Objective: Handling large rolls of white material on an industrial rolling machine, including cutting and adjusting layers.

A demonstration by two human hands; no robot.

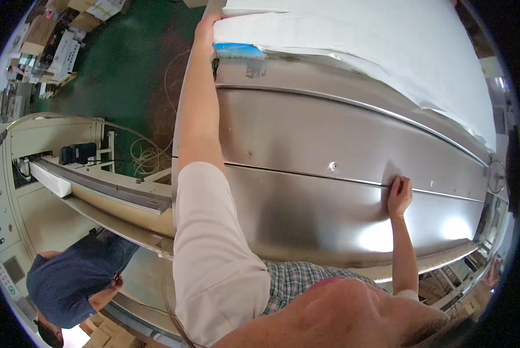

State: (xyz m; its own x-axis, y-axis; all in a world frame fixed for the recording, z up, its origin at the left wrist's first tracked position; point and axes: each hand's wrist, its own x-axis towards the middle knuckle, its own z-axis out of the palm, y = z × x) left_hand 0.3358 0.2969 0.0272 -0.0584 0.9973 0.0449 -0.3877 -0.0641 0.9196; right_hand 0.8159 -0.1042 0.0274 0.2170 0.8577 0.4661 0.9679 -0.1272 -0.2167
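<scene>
A broad white sheet (pixel 358 35) with a ragged near edge lies over the far part of a metal worktop (pixel 295 127). At its far-left corner my left hand (pixel 205 30) is closed on the sheet's edge, with most of the fingers hidden. A blue printed patch (pixel 237 50) shows just below that corner. My right hand (pixel 400 198) rests on the bare metal at the right, beside a long seam. Its fingers are curled in, and whatever they may hold is hidden.
Left of the worktop stands a cream machine (pixel 57 139) with a long bar and a coiled hose (pixel 150 156) nearby. A person in a dark shirt (pixel 77 278) bends at the lower left. Cardboard boxes (pixel 39 35) are piled at the far left.
</scene>
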